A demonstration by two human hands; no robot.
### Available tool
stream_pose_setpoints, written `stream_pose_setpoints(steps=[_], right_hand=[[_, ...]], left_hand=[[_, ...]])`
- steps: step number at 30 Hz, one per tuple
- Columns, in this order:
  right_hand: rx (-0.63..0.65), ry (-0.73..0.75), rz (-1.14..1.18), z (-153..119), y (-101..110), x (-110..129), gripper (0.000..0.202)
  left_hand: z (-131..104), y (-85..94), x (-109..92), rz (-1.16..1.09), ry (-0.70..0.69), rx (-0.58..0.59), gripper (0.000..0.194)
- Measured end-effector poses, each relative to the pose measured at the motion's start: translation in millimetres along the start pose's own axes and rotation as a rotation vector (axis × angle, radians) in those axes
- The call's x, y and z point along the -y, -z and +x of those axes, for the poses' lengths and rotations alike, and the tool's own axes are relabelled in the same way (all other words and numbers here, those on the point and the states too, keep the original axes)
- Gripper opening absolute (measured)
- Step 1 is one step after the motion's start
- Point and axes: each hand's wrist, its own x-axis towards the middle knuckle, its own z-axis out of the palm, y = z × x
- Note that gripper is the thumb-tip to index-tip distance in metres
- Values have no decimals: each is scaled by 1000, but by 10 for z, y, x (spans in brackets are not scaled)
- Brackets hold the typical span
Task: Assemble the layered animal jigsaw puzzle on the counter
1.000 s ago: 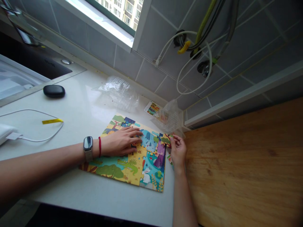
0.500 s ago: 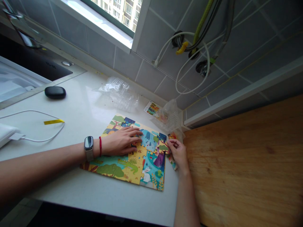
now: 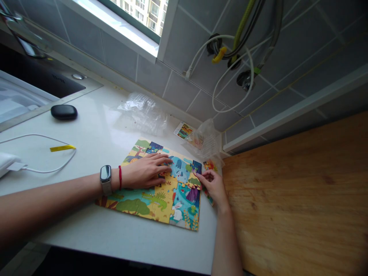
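A colourful jigsaw puzzle (image 3: 156, 205) with animals and trees lies on the white counter. My left hand (image 3: 146, 170) rests flat across its upper middle with the fingers spread. At the puzzle's right edge, my right hand (image 3: 213, 186) pinches a puzzle piece (image 3: 194, 182) between thumb and fingers. That piece sits at the edge beside the dark blue corner piece, and I cannot tell whether it lies fully flat. More loose puzzle pieces (image 3: 209, 165) lie just behind my right hand, partly covered by it.
Crumpled clear plastic (image 3: 143, 113) and a small picture card (image 3: 183, 130) lie behind the puzzle, near a clear plastic bag (image 3: 205, 140). A black case (image 3: 64, 112) and a white cable (image 3: 43, 170) are at the left. A wooden board (image 3: 296, 195) borders the right.
My right hand has shifted slightly left with the puzzle piece, which now sits nearer the puzzle's right-hand pieces. My left hand stays in place on the puzzle.
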Motion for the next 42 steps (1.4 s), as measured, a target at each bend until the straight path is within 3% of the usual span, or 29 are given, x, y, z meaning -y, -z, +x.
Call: stream_pose_setpoints(steps=[12, 20, 25, 31, 42], right_hand=[[51, 124, -242, -46, -6, 15, 45], [-279, 163, -322, -103, 273, 144, 56], [-197, 128, -551, -404, 472, -89, 49], [-136, 213, -571, -753, 427, -314, 54], [-178, 276, -385, -773, 342, -342, 38]], left_hand=[[1, 17, -3, 2, 2, 16, 37], [-8, 4, 6, 19, 12, 36, 36], [-5, 11, 2, 26, 23, 39, 36], [-10, 9, 2, -16, 17, 23, 36], [-10, -26, 28, 10, 64, 74, 35]])
